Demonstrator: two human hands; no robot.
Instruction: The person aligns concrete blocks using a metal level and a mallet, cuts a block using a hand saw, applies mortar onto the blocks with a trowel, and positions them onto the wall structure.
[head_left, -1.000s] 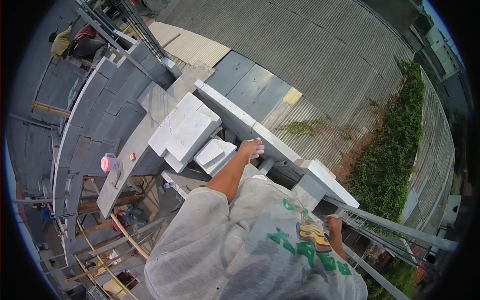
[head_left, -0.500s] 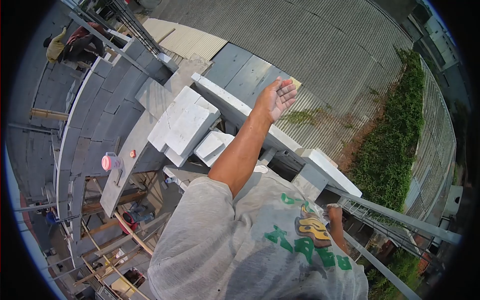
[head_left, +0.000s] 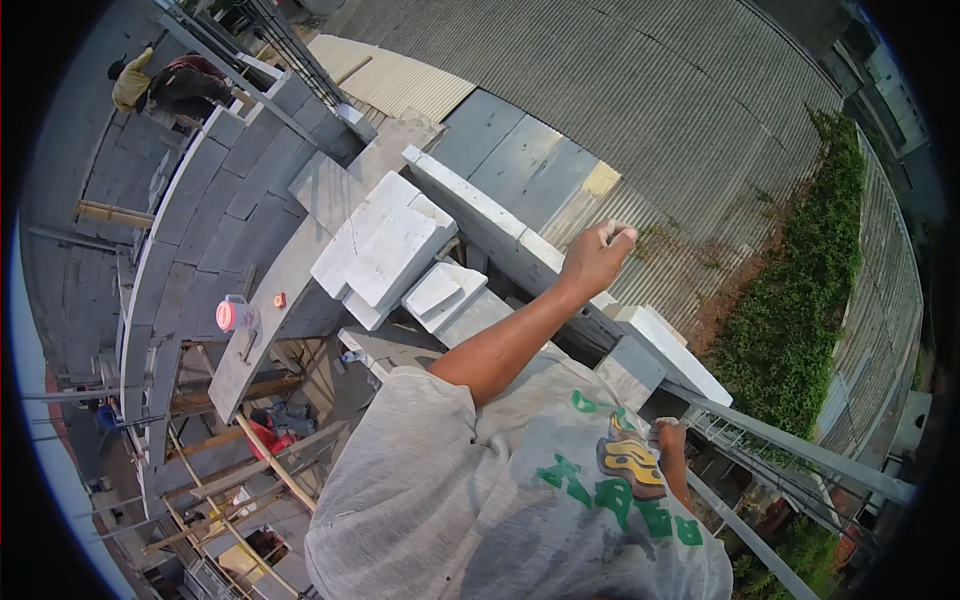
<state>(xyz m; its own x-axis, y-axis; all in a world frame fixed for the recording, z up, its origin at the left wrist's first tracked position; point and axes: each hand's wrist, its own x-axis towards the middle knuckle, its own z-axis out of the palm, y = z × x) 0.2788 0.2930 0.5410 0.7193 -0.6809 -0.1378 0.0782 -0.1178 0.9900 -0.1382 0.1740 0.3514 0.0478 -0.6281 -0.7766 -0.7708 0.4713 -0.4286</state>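
Observation:
My left hand [head_left: 598, 255] is stretched out over the low wall of pale blocks [head_left: 500, 222], in front of the corrugated roof. Its fingers are curled in, thumb against them, and whatever they may hold is too small to tell. My right hand [head_left: 669, 436] is close to my body, beside the wall's end and a metal bar [head_left: 800, 440]. Its fingers are bent, and their grip is hidden. Stacked white blocks [head_left: 385, 245] stand left of my left forearm, with a smaller broken block [head_left: 440, 293] beside them.
A pink-lidded jug [head_left: 236, 314] stands on a plank [head_left: 262, 345] at left. Below are bamboo poles and a person in red [head_left: 270, 430]. Two people [head_left: 165, 82] work by the curved block wall [head_left: 215, 180]. Beyond my wall lie the corrugated roof [head_left: 620, 90] and green vines [head_left: 790, 270].
My left hand has moved right and down and turned over, its fingers going from spread palm to curled. My right hand stays nearly in place. The view has shifted slightly.

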